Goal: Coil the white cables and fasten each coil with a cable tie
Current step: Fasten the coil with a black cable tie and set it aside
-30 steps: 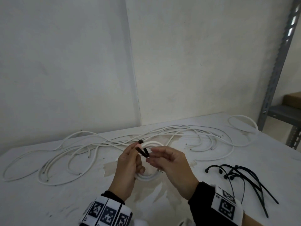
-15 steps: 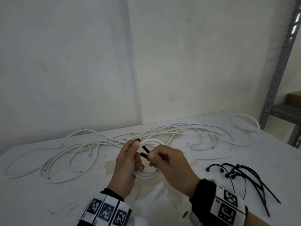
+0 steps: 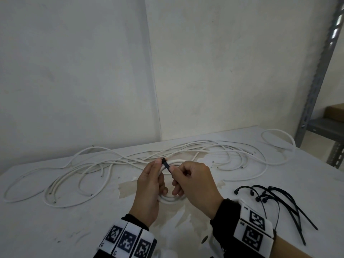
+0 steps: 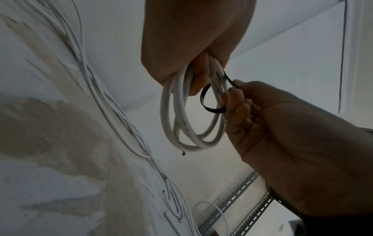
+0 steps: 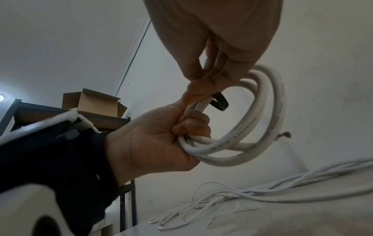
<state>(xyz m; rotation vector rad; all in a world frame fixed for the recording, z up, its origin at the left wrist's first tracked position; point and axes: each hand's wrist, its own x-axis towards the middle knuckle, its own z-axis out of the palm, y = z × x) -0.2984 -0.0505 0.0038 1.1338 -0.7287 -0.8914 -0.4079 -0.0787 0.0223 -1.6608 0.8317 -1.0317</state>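
Note:
My left hand [image 3: 151,181] holds a small coil of white cable [image 3: 172,199] above the table, its fingers curled round the strands [image 5: 201,140], its fingertips at the head of a black cable tie [image 3: 167,166]. The tie makes a loose loop round the coil's strands [image 4: 203,99]. My right hand [image 3: 188,176] pinches the tie's tail [image 4: 230,81] between thumb and forefinger, just right of the left hand. The coil [image 4: 179,121] hangs below both hands, one cut end sticking out. Several loose white cables [image 3: 111,162] sprawl across the table behind.
A bunch of spare black cable ties [image 3: 277,202] lies on the table at the right. A lone white cable loop [image 3: 279,138] sits at the far right corner. A grey metal shelf [image 3: 316,90] with a cardboard box [image 3: 335,111] stands beyond the table's right edge.
The right hand has drawn the tie's tail toward me and to the right. The left hand keeps its hold on the coil and has shifted slightly.

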